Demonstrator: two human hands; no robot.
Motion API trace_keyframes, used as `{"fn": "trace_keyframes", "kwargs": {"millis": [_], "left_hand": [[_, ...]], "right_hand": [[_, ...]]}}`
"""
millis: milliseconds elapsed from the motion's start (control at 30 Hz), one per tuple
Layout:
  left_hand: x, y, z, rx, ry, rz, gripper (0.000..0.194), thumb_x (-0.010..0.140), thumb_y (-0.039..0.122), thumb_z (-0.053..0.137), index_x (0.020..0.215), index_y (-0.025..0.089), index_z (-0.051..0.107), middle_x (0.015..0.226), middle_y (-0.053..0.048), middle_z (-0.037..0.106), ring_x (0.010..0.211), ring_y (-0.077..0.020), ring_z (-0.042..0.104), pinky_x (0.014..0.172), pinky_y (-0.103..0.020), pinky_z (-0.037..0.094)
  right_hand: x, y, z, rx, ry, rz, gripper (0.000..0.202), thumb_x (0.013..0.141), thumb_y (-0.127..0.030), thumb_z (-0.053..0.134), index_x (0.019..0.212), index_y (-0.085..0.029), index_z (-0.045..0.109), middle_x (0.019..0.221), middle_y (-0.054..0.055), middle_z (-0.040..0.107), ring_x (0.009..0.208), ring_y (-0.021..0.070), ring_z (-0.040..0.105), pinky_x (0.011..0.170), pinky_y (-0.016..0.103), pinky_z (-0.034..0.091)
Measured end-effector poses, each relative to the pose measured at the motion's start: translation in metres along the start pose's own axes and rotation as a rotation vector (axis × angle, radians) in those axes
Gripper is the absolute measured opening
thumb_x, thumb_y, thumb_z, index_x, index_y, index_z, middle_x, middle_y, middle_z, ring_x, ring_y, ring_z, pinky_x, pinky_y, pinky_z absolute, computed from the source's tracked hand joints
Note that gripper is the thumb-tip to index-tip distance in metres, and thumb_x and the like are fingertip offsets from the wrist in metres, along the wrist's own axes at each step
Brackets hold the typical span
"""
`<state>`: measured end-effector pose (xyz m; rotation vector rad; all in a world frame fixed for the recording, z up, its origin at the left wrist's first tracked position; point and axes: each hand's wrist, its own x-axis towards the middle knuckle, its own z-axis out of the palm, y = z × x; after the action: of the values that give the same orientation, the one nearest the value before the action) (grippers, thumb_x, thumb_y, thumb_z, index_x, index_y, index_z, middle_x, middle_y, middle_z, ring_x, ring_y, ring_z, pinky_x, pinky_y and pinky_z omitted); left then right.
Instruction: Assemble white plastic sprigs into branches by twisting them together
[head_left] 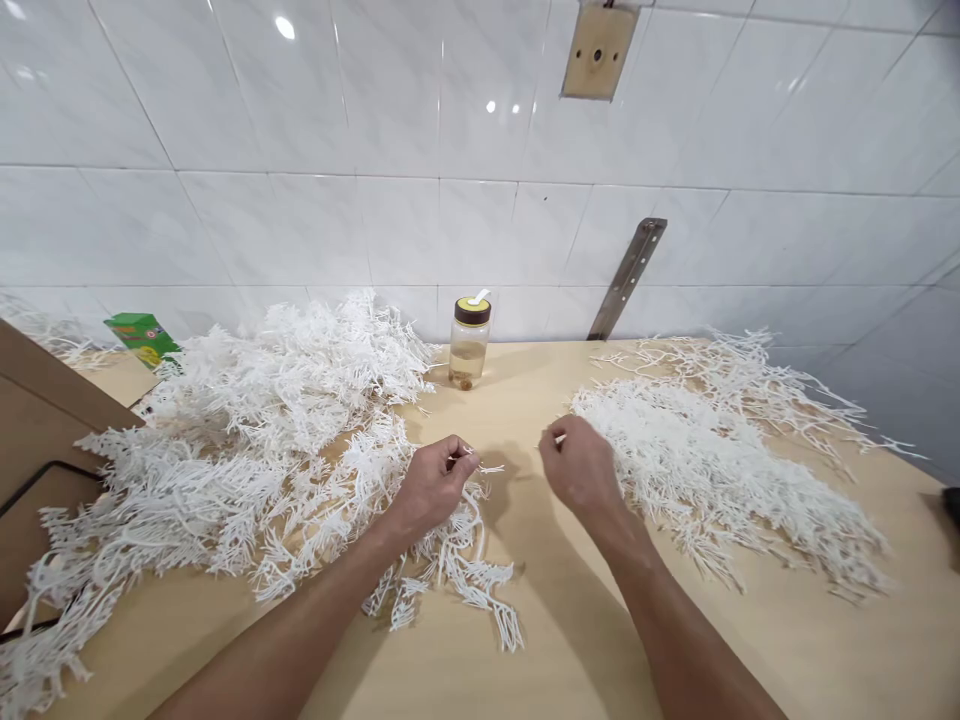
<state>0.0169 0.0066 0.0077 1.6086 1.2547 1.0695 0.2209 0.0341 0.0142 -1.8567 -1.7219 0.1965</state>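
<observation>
Hands point(581, 465), two, face one bottle point(468, 350), the left point(435, 485) pinching white strands point(491, 469).

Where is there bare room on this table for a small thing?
Bare tabletop shows between the jar and the right white heap, and nearer, between the loose white strands and the right forearm. The large white pile crowds the left; the heap and thin strands behind it crowd the right.

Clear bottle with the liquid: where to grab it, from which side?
Probably mid-body, below the dark lid, coming from the picture's right. The clear bottle stands upright, its rounded body suiting a wrap grip; the white branching pile crowds its left and the tiled wall is behind.
</observation>
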Motion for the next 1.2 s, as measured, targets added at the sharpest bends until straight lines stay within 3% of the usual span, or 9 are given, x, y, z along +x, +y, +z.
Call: {"fn": "trace_keyframes", "kwargs": {"millis": [100,200,400,500,667,800,900,1067,1200], "left_hand": [[0.003,-0.002,0.001,-0.141,-0.023,-0.082,0.034,0.079,0.049,0.061,0.073,0.016,0.059,0.056,0.006,0.040,0.049,-0.0073,0.031,0.048,-0.022,0.025],[0.006,-0.007,0.001,-0.206,0.019,-0.099,0.038,0.076,0.053,0.065,0.071,0.015,0.059,0.055,0.006,0.042,0.047,-0.0060,0.030,0.045,-0.021,0.023],[0.010,-0.008,-0.008,-0.356,0.049,-0.218,0.042,0.071,0.056,0.069,0.067,0.017,0.054,0.047,0.009,0.035,0.037,-0.0029,0.022,0.038,-0.019,0.017],[0.012,-0.005,-0.012,-0.369,0.071,-0.259,0.043,0.070,0.057,0.070,0.068,0.017,0.055,0.050,0.008,0.040,0.036,-0.0022,0.024,0.036,-0.019,0.018],[0.015,-0.007,-0.013,-0.411,0.019,-0.261,0.044,0.067,0.056,0.073,0.066,0.016,0.055,0.054,0.006,0.048,0.035,-0.0009,0.023,0.035,-0.018,0.016],[0.013,-0.007,-0.008,-0.439,-0.024,-0.258,0.045,0.065,0.056,0.075,0.069,0.015,0.056,0.064,0.004,0.057,0.037,-0.0001,0.026,0.036,-0.018,0.017],[0.009,-0.001,-0.005,-0.380,-0.046,-0.245,0.045,0.067,0.058,0.072,0.069,0.016,0.056,0.063,0.003,0.057,0.036,-0.0009,0.026,0.036,-0.019,0.017],[0.005,0.003,0.000,-0.231,-0.038,-0.141,0.044,0.072,0.058,0.067,0.066,0.016,0.059,0.054,0.003,0.053,0.039,-0.0045,0.033,0.038,-0.019,0.023],[0.006,0.000,0.000,-0.205,-0.036,-0.095,0.040,0.073,0.055,0.066,0.065,0.016,0.060,0.054,0.002,0.055,0.043,-0.0067,0.038,0.042,-0.021,0.028]], "right_hand": [[0.010,0.023,-0.018,0.018,0.173,0.120,0.009,0.082,-0.026,0.053,0.080,-0.019,0.057,0.075,0.006,0.061,0.067,0.0200,0.054,0.070,0.033,0.038],[0.010,0.032,-0.023,0.045,0.227,0.049,0.013,0.081,-0.021,0.051,0.085,-0.018,0.063,0.088,0.009,0.066,0.070,0.0195,0.057,0.073,0.033,0.040],[-0.016,-0.004,-0.007,0.296,-0.450,-0.335,0.016,0.082,-0.026,0.059,0.092,-0.022,0.071,0.089,0.003,0.071,0.074,0.0165,0.061,0.073,0.029,0.044],[-0.026,-0.022,0.001,0.274,-0.566,-0.435,0.013,0.082,-0.024,0.062,0.091,-0.021,0.071,0.080,0.002,0.069,0.074,0.0162,0.060,0.072,0.028,0.042],[-0.021,-0.015,0.005,0.102,-0.500,-0.383,0.012,0.081,-0.015,0.057,0.077,-0.020,0.067,0.077,0.003,0.068,0.073,0.0161,0.059,0.067,0.026,0.039],[-0.008,0.006,-0.005,-0.130,-0.187,-0.161,0.022,0.084,-0.008,0.046,0.085,-0.016,0.066,0.088,0.011,0.067,0.077,0.0204,0.059,0.069,0.031,0.038],[-0.005,0.009,-0.016,0.056,-0.044,-0.070,0.018,0.089,-0.021,0.048,0.092,-0.016,0.065,0.092,0.010,0.066,0.075,0.0189,0.059,0.069,0.031,0.041],[-0.017,-0.014,-0.023,0.508,-0.355,-0.173,0.040,0.089,-0.052,0.050,0.106,-0.019,0.066,0.091,0.005,0.069,0.065,0.0143,0.056,0.060,0.028,0.043],[-0.019,-0.024,-0.015,0.490,-0.437,-0.206,0.032,0.084,-0.046,0.059,0.091,-0.018,0.071,0.086,0.004,0.071,0.066,0.0140,0.056,0.062,0.027,0.043]]}}
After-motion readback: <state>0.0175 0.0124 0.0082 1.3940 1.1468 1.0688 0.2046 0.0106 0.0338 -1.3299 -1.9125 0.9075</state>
